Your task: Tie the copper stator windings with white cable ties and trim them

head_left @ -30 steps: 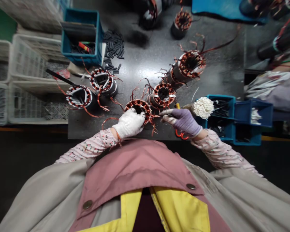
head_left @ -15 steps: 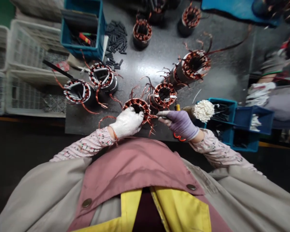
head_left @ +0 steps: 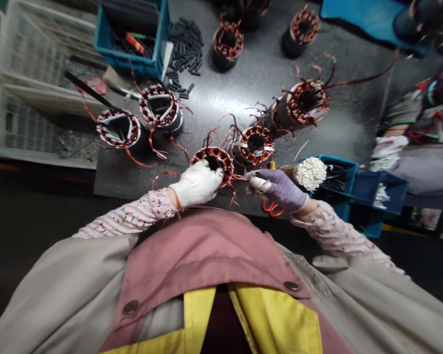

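My left hand point(head_left: 196, 183), in a white knit glove, grips the rim of a copper-wound motor stator point(head_left: 212, 162) at the table's front edge. My right hand point(head_left: 282, 189), in a purple glove, pinches a thin copper lead wire point(head_left: 240, 177) running from that stator. Red-handled scissors point(head_left: 272, 209) show beneath my right hand. Just beyond it stands a yellow-handled tool point(head_left: 271, 164). Another wound stator point(head_left: 253, 145) is close behind the gripped one. Further stators lie on their sides point(head_left: 302, 104) point(head_left: 160, 110) point(head_left: 118, 129), with copper leads sticking out.
A bunch of white-tipped sticks point(head_left: 310, 173) stands in a blue bin point(head_left: 335, 169) at right. A blue crate point(head_left: 133, 44) and loose black sleeves point(head_left: 184, 49) sit far left. White plastic crates point(head_left: 22, 64) stack left. A co-worker's gloved hand point(head_left: 388, 153) works at right.
The view has swung, so the table contents sit higher and further right in the picture. Both my hands stay at the same stator, and my right fingers have shifted slightly along the lead.
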### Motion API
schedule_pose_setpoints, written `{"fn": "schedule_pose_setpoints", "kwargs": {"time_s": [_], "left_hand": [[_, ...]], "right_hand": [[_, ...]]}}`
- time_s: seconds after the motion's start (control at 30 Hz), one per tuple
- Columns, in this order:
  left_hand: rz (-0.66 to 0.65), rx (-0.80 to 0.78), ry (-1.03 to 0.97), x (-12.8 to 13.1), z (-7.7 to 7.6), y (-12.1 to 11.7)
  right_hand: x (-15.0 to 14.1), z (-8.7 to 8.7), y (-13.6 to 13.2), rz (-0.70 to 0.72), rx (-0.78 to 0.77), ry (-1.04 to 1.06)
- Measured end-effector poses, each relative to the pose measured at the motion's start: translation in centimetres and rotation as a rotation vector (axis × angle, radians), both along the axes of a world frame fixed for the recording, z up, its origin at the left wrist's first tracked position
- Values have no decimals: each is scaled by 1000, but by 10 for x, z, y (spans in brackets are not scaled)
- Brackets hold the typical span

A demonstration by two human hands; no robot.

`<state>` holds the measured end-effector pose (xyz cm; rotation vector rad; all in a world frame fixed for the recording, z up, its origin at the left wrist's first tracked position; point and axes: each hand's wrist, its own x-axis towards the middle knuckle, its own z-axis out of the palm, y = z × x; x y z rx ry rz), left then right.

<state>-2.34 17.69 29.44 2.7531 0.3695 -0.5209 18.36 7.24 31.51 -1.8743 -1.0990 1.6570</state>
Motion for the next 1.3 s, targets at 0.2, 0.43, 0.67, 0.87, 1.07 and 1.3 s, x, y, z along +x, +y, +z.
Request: {"fn": "schedule_pose_setpoints", "kwargs": {"time_s": [0.2, 0.43, 0.67, 0.87, 1.07, 1.3], "left_hand": [[-14, 50, 60, 2, 3, 0], [-39, 92, 5, -1, -1, 1], [-39, 85, 9, 0, 2, 2], [-41, 105, 8, -4, 1, 3], [-31, 187, -1, -8, -1, 6], [-135, 183, 94, -11, 5, 14]], "right_hand": [[-7, -1, -14, -54, 248, -235], [-8, -11, -6, 155, 432, -328], [-18, -10, -11, 13, 428, -325], [-15, -22, -30, -292, 283, -115], [-24, -65, -38, -44, 40, -304], [-36, -57, -15, 243, -29, -505]]}}
